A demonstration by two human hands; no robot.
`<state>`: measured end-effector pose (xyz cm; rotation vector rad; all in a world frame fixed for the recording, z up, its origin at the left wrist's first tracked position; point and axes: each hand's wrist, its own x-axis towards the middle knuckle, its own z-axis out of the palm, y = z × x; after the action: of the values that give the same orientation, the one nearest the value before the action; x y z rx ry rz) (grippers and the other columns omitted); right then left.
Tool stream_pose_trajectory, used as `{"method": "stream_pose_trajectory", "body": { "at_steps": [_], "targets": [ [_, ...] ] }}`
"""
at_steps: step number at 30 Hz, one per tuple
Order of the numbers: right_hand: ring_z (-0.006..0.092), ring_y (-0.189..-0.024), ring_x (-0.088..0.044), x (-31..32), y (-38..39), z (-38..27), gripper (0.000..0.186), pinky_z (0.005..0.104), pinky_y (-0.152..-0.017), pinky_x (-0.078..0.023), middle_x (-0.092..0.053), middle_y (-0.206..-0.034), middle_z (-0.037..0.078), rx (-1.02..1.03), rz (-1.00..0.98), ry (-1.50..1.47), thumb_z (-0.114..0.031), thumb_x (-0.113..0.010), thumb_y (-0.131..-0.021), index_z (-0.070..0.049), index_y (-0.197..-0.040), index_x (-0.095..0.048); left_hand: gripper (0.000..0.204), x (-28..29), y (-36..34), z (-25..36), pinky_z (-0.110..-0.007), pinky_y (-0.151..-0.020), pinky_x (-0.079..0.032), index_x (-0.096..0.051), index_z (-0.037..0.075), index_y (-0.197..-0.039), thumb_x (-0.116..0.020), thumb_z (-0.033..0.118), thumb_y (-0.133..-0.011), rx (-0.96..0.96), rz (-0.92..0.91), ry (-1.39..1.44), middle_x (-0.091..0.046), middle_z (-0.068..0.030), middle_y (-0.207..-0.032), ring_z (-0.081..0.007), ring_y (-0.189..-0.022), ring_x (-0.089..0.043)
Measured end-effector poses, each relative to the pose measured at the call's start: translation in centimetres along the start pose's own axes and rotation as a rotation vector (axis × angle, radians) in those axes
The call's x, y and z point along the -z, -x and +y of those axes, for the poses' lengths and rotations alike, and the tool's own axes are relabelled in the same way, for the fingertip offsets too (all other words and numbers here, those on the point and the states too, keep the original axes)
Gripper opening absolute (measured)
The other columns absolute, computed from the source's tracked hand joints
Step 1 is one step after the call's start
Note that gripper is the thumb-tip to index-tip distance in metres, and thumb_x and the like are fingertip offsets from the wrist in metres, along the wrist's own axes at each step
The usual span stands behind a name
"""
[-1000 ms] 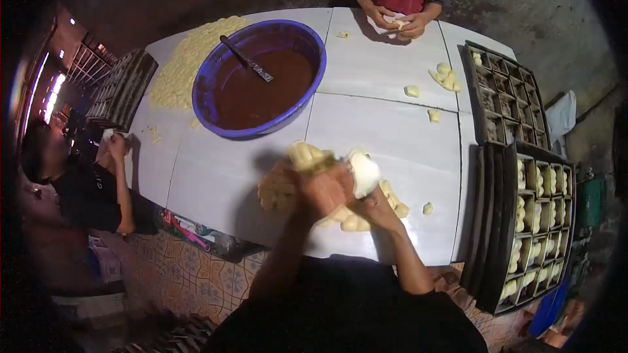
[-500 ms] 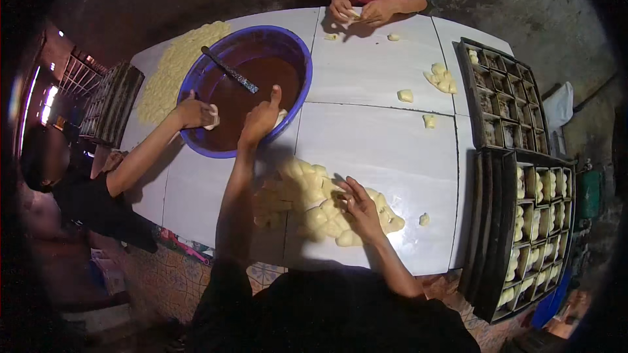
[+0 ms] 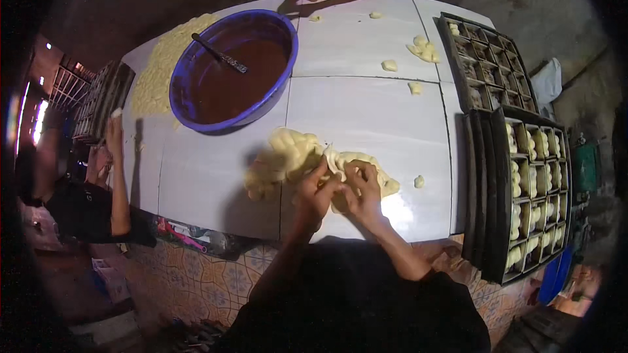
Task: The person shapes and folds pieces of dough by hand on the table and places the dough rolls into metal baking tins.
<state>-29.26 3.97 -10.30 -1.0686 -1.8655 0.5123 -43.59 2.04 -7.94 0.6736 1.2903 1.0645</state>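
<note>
Pinching one dough piece [image 3: 339, 186] between left hand [image 3: 315, 191] and right hand [image 3: 364, 189], above dough pile [image 3: 291, 157] on table [image 3: 366, 117]. Near tray [image 3: 536, 189] largely filled; far tray [image 3: 487, 59] unfilled; much dough unshaped.

Black top covers the torso; both forearms bare; no gloves.

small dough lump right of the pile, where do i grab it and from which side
Pinch the small dough lump across its rounded sides, coming straight down from above. It sits alone on the white table, clear of the dough pile and the tray, so fingers fit all round. The right hand is nearest.
</note>
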Motion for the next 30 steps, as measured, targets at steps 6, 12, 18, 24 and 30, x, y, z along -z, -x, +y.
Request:
{"method": "stream_pose_trajectory", "body": {
  "at_steps": [6, 12, 18, 24, 30],
  "targets": [
    [0.0223, -0.102, -0.059, 2.5, 3.0, 0.8, 0.032, 0.0312, -0.082, -0.052, -0.055, -0.112, 0.012, -0.258, 0.026, -0.581, 0.008, -0.064, -0.079, 0.001, -0.109, -0.063, 0.023, -1.4, 3.1, -2.9, -0.027, -0.077, -0.054, -0.063, -0.008, -0.107, -0.065, -0.003, -0.085, -0.511, 0.062, -0.502, -0.063, -0.0127, -0.099, -0.017, -0.09, -0.064],
    [0.0185, -0.095, -0.062, 4.6, 4.3, -1.0, 0.014, 0.0277, -0.077, -0.051, -0.063, -0.107, 0.012, -0.221, -0.046, -0.504, -0.002, -0.062, -0.086, 0.002, -0.097, -0.069, 0.016, -2.5, 3.3, -4.2, -0.024, -0.071, -0.051, -0.065, -0.006, -0.096, -0.067, 0.009, -0.089, -0.333, -0.064, -0.261, -0.062, -0.0061, -0.085, -0.0124, -0.08, -0.062],
    [0.0215, -0.08, -0.063, 4.4, 5.7, 1.3, 0.021, 0.028, -0.073, -0.048, -0.065, -0.086, 0.01, -0.487, -0.02, -0.433, -0.009, -0.063, -0.089, 0.0, -0.108, -0.065, 0.016, -3.7, 1.5, -5.8, -0.023, -0.063, -0.047, -0.062, -0.003, -0.09, -0.07, 0.01, -0.087, -0.336, -0.086, -0.399, -0.06, -0.0016, -0.079, -0.0076, -0.07, -0.056],
    [0.0132, -0.081, -0.057, 6.1, 5.0, 5.5, 0.045, 0.0263, -0.071, -0.049, -0.063, -0.107, 0.006, -0.855, -0.555, -0.937, -0.017, -0.065, -0.09, -0.006, -0.132, -0.053, 0.078, -4.3, 0.2, -5.2, -0.03, -0.086, -0.048, -0.023, 0.006, -0.144, -0.062, -0.014, -0.079, -0.264, -0.431, 0.039, -0.049, -0.0108, -0.117, -0.0216, -0.111, -0.059],
    [0.0196, -0.093, -0.064, 4.5, 1.6, 15.8, 0.043, 0.0297, -0.085, -0.05, -0.067, -0.108, 0.017, -0.68, 0.227, -0.543, 0.003, -0.058, -0.084, 0.009, -0.126, -0.054, 0.065, -7.6, -3.5, -4.3, -0.039, -0.109, -0.035, -0.036, 0.004, -0.139, -0.062, -0.005, -0.08, -0.64, -0.253, -0.513, -0.042, -0.0146, -0.141, -0.0274, -0.134, -0.039]
  ]
}}
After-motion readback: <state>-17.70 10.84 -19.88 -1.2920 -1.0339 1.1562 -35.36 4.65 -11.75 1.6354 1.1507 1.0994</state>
